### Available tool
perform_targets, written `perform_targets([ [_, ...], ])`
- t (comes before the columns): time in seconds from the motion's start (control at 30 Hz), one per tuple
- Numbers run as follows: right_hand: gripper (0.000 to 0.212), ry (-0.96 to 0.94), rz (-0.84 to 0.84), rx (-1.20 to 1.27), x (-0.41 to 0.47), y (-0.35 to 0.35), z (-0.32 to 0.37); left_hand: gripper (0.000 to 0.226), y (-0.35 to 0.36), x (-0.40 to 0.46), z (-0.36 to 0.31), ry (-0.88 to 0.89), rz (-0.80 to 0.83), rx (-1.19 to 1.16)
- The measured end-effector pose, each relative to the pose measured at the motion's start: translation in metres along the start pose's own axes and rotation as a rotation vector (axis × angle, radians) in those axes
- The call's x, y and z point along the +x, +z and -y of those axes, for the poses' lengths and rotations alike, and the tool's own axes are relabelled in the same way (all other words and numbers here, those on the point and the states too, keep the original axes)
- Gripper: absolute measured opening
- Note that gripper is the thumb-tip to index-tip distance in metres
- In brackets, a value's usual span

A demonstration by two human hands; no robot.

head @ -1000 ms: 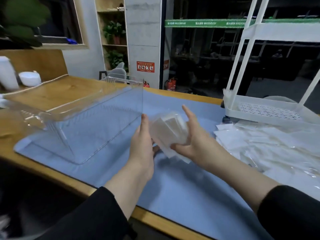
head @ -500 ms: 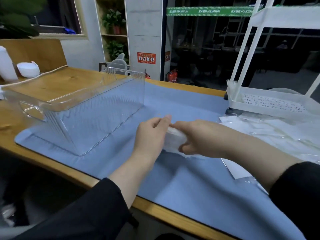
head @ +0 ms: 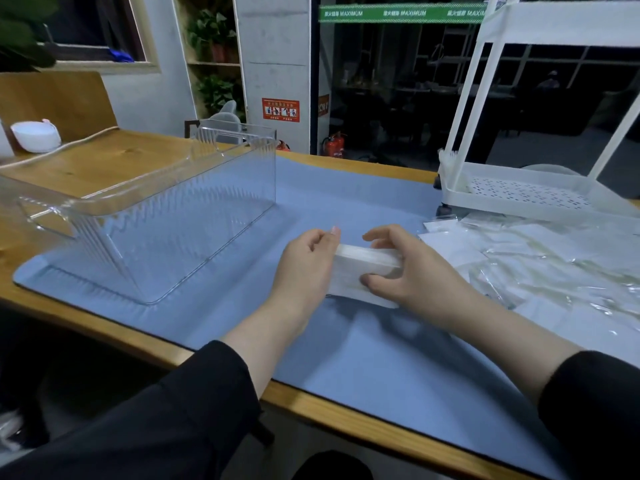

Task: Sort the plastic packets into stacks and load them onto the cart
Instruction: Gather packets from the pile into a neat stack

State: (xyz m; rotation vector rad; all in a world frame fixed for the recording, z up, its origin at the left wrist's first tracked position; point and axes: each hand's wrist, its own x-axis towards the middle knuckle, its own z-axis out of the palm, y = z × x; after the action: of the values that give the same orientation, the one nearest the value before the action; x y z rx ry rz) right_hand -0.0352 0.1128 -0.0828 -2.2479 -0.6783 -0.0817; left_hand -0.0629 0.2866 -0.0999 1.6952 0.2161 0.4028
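Hands, left (head: 306,263) and right (head: 412,268), clasp packet stack (head: 360,268) on mat (head: 363,358).

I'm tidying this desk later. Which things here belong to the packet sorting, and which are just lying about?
In the job: stack of packets, held between left hand and right hand; loose packets; white cart.

Lying about: clear bin; white round container; blue mat under it all.

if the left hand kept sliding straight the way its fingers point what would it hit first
The left hand points up and right, against the white stack of plastic packets it already touches. Beyond that lies bare blue mat, then probably the white cart; depth is unclear.
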Motion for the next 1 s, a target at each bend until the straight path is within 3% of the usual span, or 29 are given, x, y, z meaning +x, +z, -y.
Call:
perform_targets([
  [0.17, 0.031, -0.011, 0.004, 0.125, 0.002, -0.011, 0.008, 0.036, 0.002, 0.003, -0.010, 0.082, -0.021, 0.109],
  [0.3, 0.025, 0.238, 0.116, 0.467, 0.007, -0.023, 0.015, 0.033, -0.008, 0.023, -0.021, 0.055, 0.068, 0.205],
  [0.4, 0.024, 0.293, 0.141, 0.131, 0.009, -0.018, 0.008, 0.031, -0.005, 0.024, -0.012, -0.035, 0.183, 0.451],
  [0.53, 0.024, 0.282, 0.202, -0.121, 0.007, -0.014, 0.008, 0.026, 0.003, 0.024, -0.002, 0.044, 0.166, 0.732],
  [0.67, 0.041, 0.205, 0.173, -0.346, 0.006, -0.012, 0.008, 0.028, -0.003, 0.024, -0.002, 0.176, 0.137, 0.906],
  [0.77, 0.029, 0.000, 0.054, -0.363, -0.001, -0.013, 0.005, 0.038, -0.016, 0.020, -0.004, 0.411, 0.367, 0.652],
  [0.83, 0.016, -0.069, 0.057, -0.346, -0.007, -0.015, 0.004, 0.066, -0.025, 0.015, -0.006, 0.467, 0.593, 0.755],
  [0.9, 0.023, -0.056, 0.110, -0.349, -0.013, -0.017, 0.003, 0.083, -0.030, 0.016, -0.006, 0.482, 0.698, 0.945],
  [1.0, 0.051, -0.067, 0.189, -0.357, -0.020, -0.021, 0.000, 0.072, -0.024, 0.016, -0.009, 0.517, 0.727, 1.071],
])
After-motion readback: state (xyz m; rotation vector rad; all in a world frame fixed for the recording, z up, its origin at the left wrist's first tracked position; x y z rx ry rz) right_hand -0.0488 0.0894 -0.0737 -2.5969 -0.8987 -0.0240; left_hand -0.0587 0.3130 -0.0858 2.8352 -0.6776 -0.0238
